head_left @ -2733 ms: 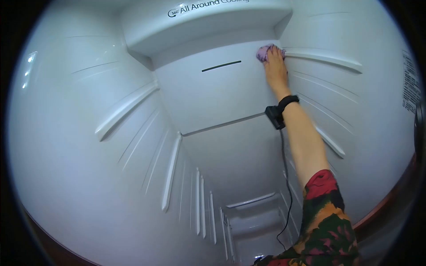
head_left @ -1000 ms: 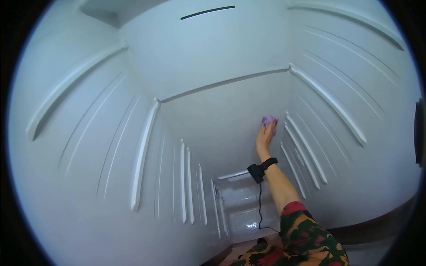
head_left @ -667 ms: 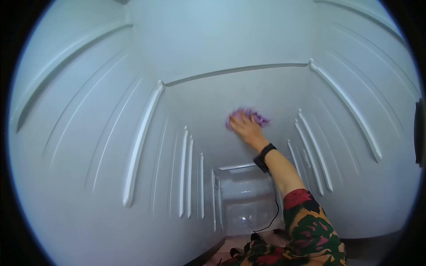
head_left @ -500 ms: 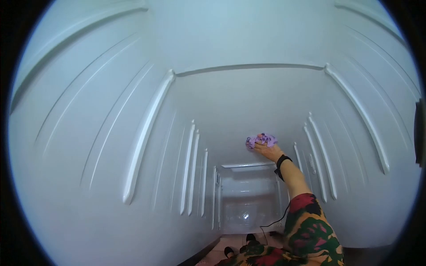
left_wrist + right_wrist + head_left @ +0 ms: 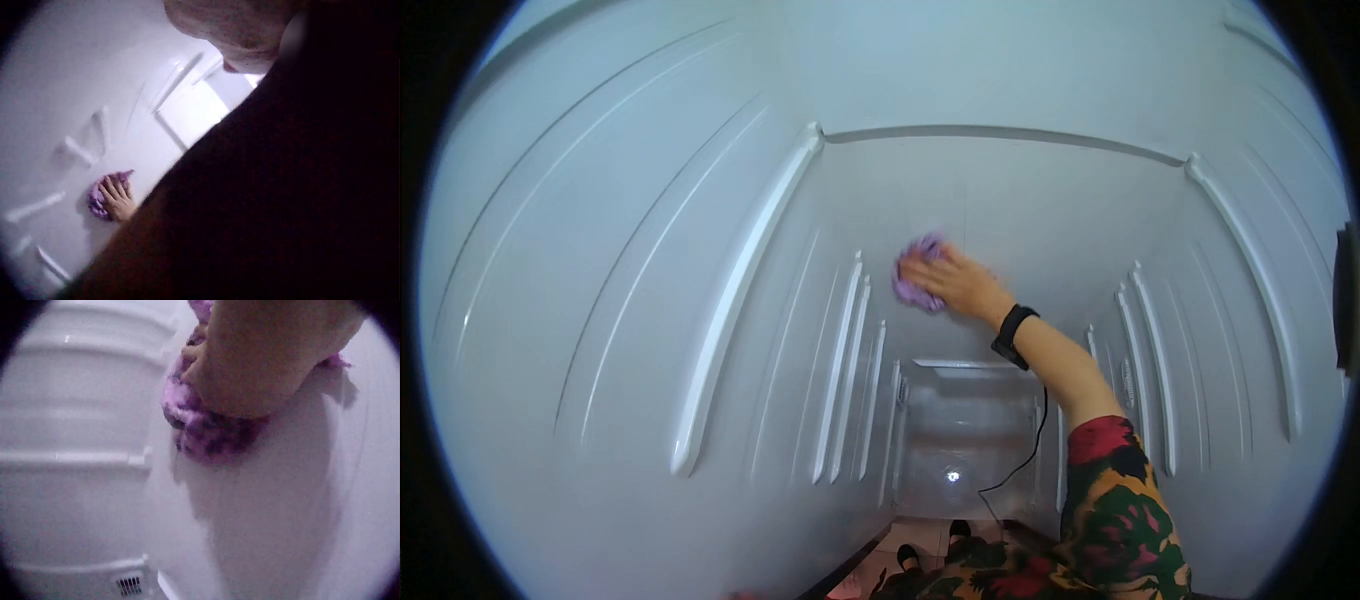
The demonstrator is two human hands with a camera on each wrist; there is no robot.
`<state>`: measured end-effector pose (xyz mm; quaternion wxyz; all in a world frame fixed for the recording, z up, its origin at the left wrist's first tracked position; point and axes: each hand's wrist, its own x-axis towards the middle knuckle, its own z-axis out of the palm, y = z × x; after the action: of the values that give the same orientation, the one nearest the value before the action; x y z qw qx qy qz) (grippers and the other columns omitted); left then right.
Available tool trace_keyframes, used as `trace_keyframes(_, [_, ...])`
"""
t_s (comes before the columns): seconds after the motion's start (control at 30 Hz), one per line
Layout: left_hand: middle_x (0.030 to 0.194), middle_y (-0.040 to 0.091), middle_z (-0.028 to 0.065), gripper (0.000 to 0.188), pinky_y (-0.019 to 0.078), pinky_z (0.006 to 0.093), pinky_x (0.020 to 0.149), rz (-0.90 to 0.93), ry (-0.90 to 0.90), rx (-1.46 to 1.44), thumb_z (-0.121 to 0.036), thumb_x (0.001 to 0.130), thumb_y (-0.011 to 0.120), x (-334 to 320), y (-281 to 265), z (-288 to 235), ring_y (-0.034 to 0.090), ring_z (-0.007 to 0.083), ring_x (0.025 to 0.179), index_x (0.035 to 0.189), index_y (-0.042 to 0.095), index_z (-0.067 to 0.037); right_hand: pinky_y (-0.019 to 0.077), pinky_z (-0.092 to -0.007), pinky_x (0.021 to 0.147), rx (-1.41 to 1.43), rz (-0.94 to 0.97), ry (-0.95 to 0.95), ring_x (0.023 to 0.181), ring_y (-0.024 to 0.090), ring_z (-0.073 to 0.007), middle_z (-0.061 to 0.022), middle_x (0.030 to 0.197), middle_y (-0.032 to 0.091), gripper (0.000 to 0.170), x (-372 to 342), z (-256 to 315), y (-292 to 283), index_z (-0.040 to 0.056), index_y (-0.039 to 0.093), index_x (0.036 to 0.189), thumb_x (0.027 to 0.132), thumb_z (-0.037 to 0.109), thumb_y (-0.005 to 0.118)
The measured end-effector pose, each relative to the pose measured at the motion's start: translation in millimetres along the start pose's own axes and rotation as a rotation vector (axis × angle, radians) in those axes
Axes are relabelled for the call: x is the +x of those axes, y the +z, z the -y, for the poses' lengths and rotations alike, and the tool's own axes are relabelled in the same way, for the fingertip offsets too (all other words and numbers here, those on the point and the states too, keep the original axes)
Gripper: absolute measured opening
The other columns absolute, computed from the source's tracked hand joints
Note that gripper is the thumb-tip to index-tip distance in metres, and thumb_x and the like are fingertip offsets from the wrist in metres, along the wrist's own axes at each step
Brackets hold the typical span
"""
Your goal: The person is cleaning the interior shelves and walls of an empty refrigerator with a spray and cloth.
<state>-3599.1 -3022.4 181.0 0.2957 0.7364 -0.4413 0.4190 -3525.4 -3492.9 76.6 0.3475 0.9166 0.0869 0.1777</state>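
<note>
With its fingers spread and laid out straight, my right hand (image 5: pixel 962 285) presses a crumpled purple cloth (image 5: pixel 912 292) against the back wall (image 5: pixel 1040 215) of a white refrigerator interior. Dark patches mark the cloth (image 5: pixel 206 440) in the right wrist view, where it bunches out under the palm and fingers. The same cloth (image 5: pixel 97 199) and right hand (image 5: pixel 119 203) show small in the left wrist view. A blurred part of my left hand (image 5: pixel 225 31) fills the top of that view; its fingers are hidden.
Raised shelf rails (image 5: pixel 750 290) run along the left wall, with matching rails (image 5: pixel 1250 290) on the right. A glossy bottom ledge (image 5: pixel 960 440) lies below. A black cable (image 5: pixel 1025 465) hangs from the right wrist strap (image 5: pixel 1012 335). Dark shoes (image 5: pixel 908 555) stand on the floor.
The right hand has come down from the upper right corner to the lower back panel, then swept side to side with the cloth, now further left. The head view has tilted downward.
</note>
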Motion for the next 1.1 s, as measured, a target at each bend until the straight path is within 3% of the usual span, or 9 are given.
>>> trace_keyframes(0.17, [0.121,0.045,0.0279,0.023,0.033,0.0617,0.091,0.275,-0.113,0.004,-0.012,0.08,0.054,-15.1,46.0,-2.0,0.043,0.0486,0.109,0.1,0.055,-0.002,0.0206,-0.0393,0.106,0.072,0.173,-0.065,0.116,0.041,-0.0123,0.0005,0.128,0.046,0.048,-7.9,16.4,0.8,0.014,0.043,0.128,0.081,0.019,0.046])
trace_keyframes(0.23, [0.133,0.029,0.0233,0.031,0.0332,0.0532,0.097,0.434,-0.173,0.003,-0.014,0.079,0.053,-10.7,63.6,-5.5,0.026,0.0478,0.123,0.108,0.051,-0.004,0.0244,-0.0388,0.105,0.101,-0.238,0.289,0.106,0.047,-0.0152,-0.0009,0.125,0.049,0.048,13.5,-17.9,-33.3,0.0117,0.044,0.126,0.079,0.016,0.046])
trace_keyframes(0.37, [0.134,0.029,0.024,0.044,0.0302,0.0559,0.097,0.566,-0.243,-0.004,-0.014,0.073,0.06,7.7,89.3,-16.0,0.023,0.0502,0.123,0.116,0.051,-0.004,0.0269,-0.0394,0.103,-0.007,-0.502,0.388,0.103,0.049,-0.018,-0.0061,0.123,0.049,0.052,87.4,-73.2,-111.7,0.0049,0.043,0.126,0.075,0.013,0.049])
trace_keyframes(0.5, [0.137,0.025,0.0239,0.05,0.026,0.0566,0.099,0.571,-0.144,0.146,-0.017,0.073,0.062,2.2,105.6,-13.3,0.019,0.0486,0.126,0.119,0.049,-0.003,0.026,-0.039,0.103,0.134,-0.575,0.352,0.103,0.049,-0.0179,-0.0071,0.124,0.048,0.055,111.1,-55.8,-82.6,0.0037,0.041,0.127,0.074,0.014,0.051])
trace_keyframes(0.63, [0.14,0.021,0.0234,0.055,0.0215,0.057,0.1,0.617,-0.17,0.133,-0.016,0.07,0.065,2.5,103.7,-16.1,0.015,0.0468,0.129,0.121,0.048,-0.003,0.0254,-0.0375,0.104,0.051,-0.113,0.067,0.105,0.049,-0.0186,-0.0071,0.118,0.052,0.044,65.1,-1.3,-2.8,0.0032,0.051,0.117,0.074,0.015,0.052])
trace_keyframes(0.77, [0.14,0.022,0.0237,0.056,0.0213,0.0562,0.101,0.644,-0.147,0.059,-0.016,0.07,0.065,5.1,89.0,-9.3,0.016,0.0459,0.129,0.121,0.048,-0.003,0.0295,-0.038,0.101,0.175,0.006,-0.053,0.108,0.049,-0.0198,-0.008,0.116,0.054,0.038,43.5,7.4,-21.2,0.0031,0.055,0.111,0.075,0.015,0.053])
trace_keyframes(0.9, [0.138,0.026,0.0248,0.049,0.0229,0.0533,0.102,0.465,-0.211,-0.227,-0.011,0.072,0.06,8.8,66.0,-8.8,0.023,0.0452,0.127,0.118,0.047,-0.002,0.0334,-0.04,0.098,0.641,-0.706,0.58,0.115,0.045,-0.0276,-0.014,0.121,0.051,0.036,85.7,-4.4,-91.5,-0.0001,0.052,0.112,0.078,0.011,0.05])
trace_keyframes(1.0, [0.125,0.039,0.0266,0.032,0.03,0.056,0.095,0.23,-0.19,-0.254,-0.011,0.077,0.055,18.6,37.2,-16.9,0.036,0.0463,0.116,0.107,0.051,-0.001,0.0302,-0.04,0.1,0.997,-0.888,0.599,0.118,0.041,-0.0318,-0.0178,0.126,0.044,0.039,133.0,-1.3,-112.6,-0.0026,0.046,0.117,0.078,0.003,0.044])
trace_keyframes(1.1, [0.11,0.052,0.0286,0.022,0.0371,0.0593,0.088,0.006,-0.127,-0.188,-0.014,0.08,0.052,27.5,16.2,-14.8,0.049,0.0482,0.102,0.097,0.054,0.0,0.0265,-0.0395,0.103,1.435,-1.009,0.897,0.122,0.035,-0.0344,-0.0196,0.132,0.036,0.043,148.2,53.5,-84.7,-0.0034,0.041,0.121,0.079,-0.001,0.038])
